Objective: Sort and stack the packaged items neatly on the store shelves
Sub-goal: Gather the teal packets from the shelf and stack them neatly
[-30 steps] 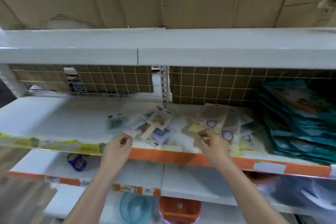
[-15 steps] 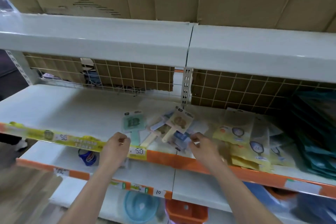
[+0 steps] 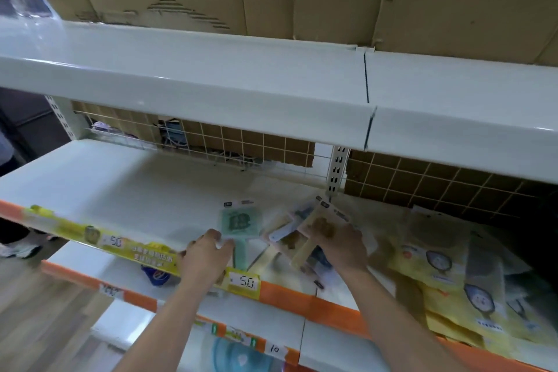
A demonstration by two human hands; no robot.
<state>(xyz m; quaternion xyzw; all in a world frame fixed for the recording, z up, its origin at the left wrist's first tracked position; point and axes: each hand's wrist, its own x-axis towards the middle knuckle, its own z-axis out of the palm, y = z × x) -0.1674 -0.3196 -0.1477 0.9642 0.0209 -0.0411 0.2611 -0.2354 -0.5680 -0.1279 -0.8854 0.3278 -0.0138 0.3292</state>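
From the head camera, the person is sorting a loose heap of small packaged items on the white shelf (image 3: 90, 178), apparently pulling like packs apart. The left hand (image 3: 205, 257) is curling its fingers round the lower end of the green pack (image 3: 238, 222), which is lying flat near the shelf's front edge. The right hand (image 3: 338, 243) is gripping the beige pack (image 3: 320, 223) atop the mixed pile (image 3: 287, 232). Both forearms are reaching up and forward. Next, I judge, each pack needs squaring into its own stack, beside the yellow packs (image 3: 437, 266).
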